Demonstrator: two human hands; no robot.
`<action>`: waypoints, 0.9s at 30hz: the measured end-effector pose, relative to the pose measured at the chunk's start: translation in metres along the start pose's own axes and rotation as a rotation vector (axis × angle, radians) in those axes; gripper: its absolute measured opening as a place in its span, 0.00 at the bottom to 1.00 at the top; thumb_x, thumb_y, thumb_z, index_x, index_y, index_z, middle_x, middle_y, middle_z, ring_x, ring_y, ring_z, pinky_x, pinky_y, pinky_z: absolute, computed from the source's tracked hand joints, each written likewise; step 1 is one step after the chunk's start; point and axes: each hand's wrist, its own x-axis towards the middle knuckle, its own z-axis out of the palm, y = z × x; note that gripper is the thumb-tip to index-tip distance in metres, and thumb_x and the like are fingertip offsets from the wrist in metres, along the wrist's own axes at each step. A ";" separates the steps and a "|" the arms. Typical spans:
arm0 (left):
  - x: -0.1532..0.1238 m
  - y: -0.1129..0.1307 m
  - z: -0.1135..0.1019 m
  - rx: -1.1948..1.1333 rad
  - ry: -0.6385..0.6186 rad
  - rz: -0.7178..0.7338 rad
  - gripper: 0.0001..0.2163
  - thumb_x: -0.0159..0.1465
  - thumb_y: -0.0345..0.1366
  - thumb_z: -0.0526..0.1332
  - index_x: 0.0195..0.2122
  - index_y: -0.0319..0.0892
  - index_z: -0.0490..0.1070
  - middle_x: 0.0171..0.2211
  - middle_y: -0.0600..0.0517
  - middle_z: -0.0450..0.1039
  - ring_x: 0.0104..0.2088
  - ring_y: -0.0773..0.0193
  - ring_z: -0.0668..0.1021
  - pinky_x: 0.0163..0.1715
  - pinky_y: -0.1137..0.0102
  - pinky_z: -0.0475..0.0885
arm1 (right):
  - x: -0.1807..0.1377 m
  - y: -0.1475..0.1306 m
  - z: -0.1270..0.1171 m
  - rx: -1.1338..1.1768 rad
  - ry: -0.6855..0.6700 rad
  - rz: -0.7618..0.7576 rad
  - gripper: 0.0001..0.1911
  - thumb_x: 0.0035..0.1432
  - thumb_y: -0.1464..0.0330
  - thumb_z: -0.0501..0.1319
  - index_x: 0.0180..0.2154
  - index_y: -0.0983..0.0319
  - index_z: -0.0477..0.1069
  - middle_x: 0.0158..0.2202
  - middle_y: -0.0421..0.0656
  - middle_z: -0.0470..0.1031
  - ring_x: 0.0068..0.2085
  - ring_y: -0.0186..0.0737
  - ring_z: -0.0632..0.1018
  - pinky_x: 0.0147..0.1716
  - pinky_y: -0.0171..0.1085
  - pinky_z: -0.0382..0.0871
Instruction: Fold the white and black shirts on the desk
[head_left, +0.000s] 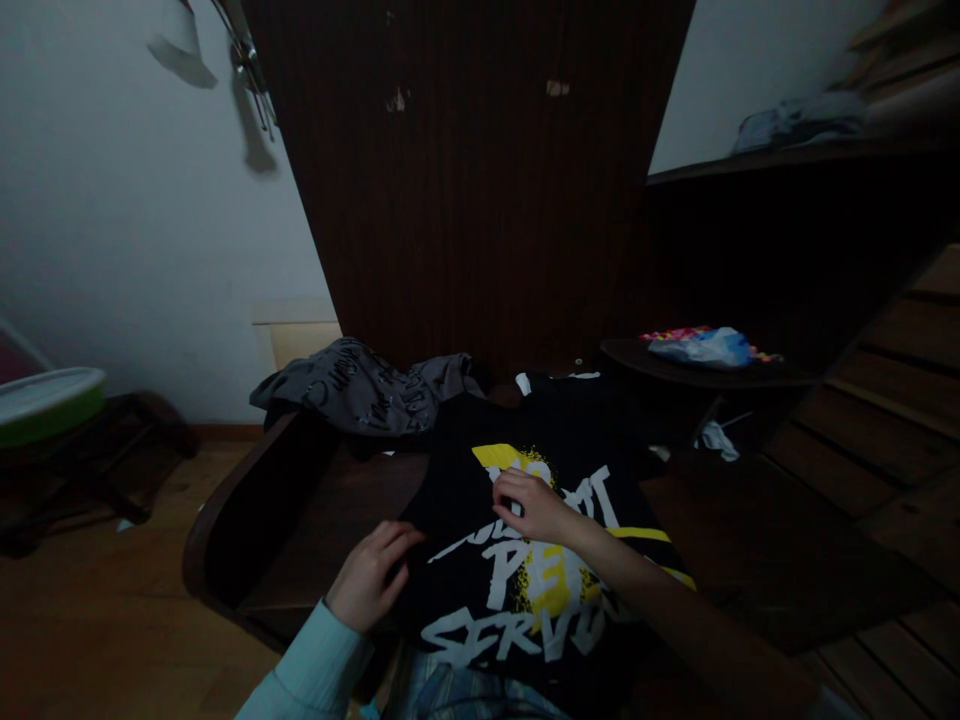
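A black T-shirt with white and yellow lettering lies spread face up on a dark wooden bench seat. My left hand is at the shirt's left edge, fingertips against the cloth and the thumb apart from the fingers. Over the upper middle of the print is my right hand, its fingers loosely bent with a gap to the thumb; no cloth shows between them. Whether the right fingertips touch the shirt, I cannot tell.
Grey printed cloth is heaped over the bench's left arm. A shelf at right carries a plastic bag. A dark wooden panel rises behind the bench. At far left a green tub with a white lid rests on a stand.
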 end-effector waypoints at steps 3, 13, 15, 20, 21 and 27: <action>0.003 -0.001 -0.003 0.039 -0.034 -0.059 0.14 0.55 0.27 0.49 0.38 0.45 0.69 0.37 0.48 0.71 0.38 0.62 0.73 0.40 0.68 0.69 | -0.001 0.002 0.001 -0.004 -0.003 -0.016 0.03 0.52 0.69 0.57 0.29 0.61 0.67 0.30 0.42 0.70 0.35 0.37 0.70 0.35 0.36 0.65; 0.076 -0.008 -0.067 -0.049 -0.009 -0.008 0.13 0.56 0.27 0.47 0.36 0.42 0.69 0.35 0.51 0.71 0.38 0.65 0.72 0.40 0.72 0.66 | 0.000 0.001 0.001 -0.032 -0.004 -0.021 0.04 0.53 0.70 0.56 0.27 0.62 0.67 0.29 0.43 0.69 0.34 0.37 0.70 0.34 0.35 0.65; 0.110 -0.009 -0.065 0.017 -0.044 0.026 0.14 0.55 0.25 0.47 0.36 0.42 0.69 0.35 0.51 0.71 0.39 0.65 0.72 0.41 0.71 0.66 | 0.000 0.001 0.002 -0.038 0.000 -0.029 0.04 0.53 0.70 0.56 0.27 0.62 0.67 0.29 0.43 0.69 0.34 0.37 0.70 0.34 0.35 0.65; 0.187 -0.028 -0.032 0.026 -0.221 0.051 0.18 0.51 0.23 0.49 0.41 0.42 0.67 0.41 0.52 0.72 0.41 0.66 0.73 0.43 0.73 0.65 | 0.001 -0.002 0.000 -0.056 0.001 -0.027 0.03 0.52 0.71 0.56 0.27 0.61 0.67 0.29 0.42 0.69 0.34 0.36 0.69 0.34 0.35 0.64; 0.197 -0.035 -0.025 0.031 -0.259 0.048 0.18 0.50 0.23 0.49 0.42 0.41 0.67 0.41 0.52 0.72 0.41 0.66 0.73 0.44 0.74 0.64 | 0.001 -0.002 0.000 -0.060 -0.005 -0.028 0.03 0.52 0.71 0.56 0.28 0.61 0.67 0.29 0.42 0.69 0.34 0.36 0.69 0.34 0.35 0.64; 0.217 -0.063 -0.012 0.157 -0.364 -0.015 0.14 0.50 0.29 0.53 0.38 0.42 0.71 0.35 0.53 0.74 0.35 0.64 0.74 0.36 0.75 0.66 | 0.000 -0.001 -0.001 -0.042 -0.028 -0.049 0.09 0.48 0.65 0.61 0.32 0.61 0.68 0.34 0.44 0.70 0.37 0.37 0.70 0.36 0.36 0.65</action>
